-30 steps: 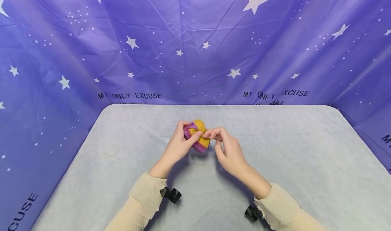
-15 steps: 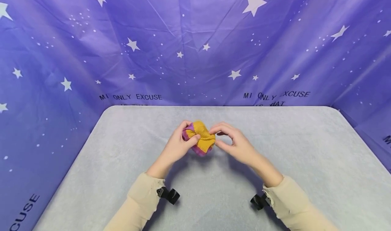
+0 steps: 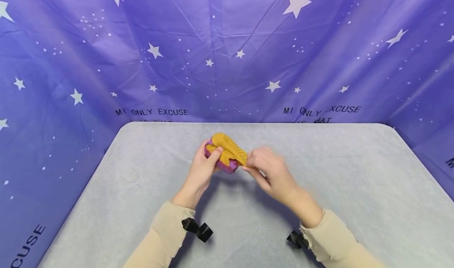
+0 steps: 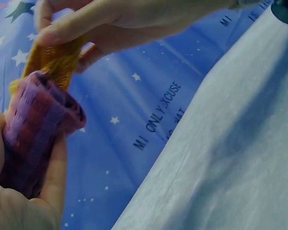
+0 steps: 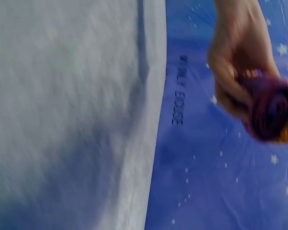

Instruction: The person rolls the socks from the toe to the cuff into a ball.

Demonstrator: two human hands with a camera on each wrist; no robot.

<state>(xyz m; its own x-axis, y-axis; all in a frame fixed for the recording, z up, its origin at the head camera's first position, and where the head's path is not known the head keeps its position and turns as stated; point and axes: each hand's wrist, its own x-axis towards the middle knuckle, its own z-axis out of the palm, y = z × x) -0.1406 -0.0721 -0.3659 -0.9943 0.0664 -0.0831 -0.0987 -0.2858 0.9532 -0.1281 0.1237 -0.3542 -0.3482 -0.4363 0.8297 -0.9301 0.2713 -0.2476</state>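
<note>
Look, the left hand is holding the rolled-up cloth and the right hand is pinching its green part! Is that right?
Not quite: one colour is wrong. The right hand is pinching the yellow part, not a green one, as the left wrist view shows. The left hand is holding the rolled-up cloth, just as you said.

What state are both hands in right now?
Left hand: holding the rolled purple-striped cloth.
Right hand: pinching the cloth's yellow end.
</note>
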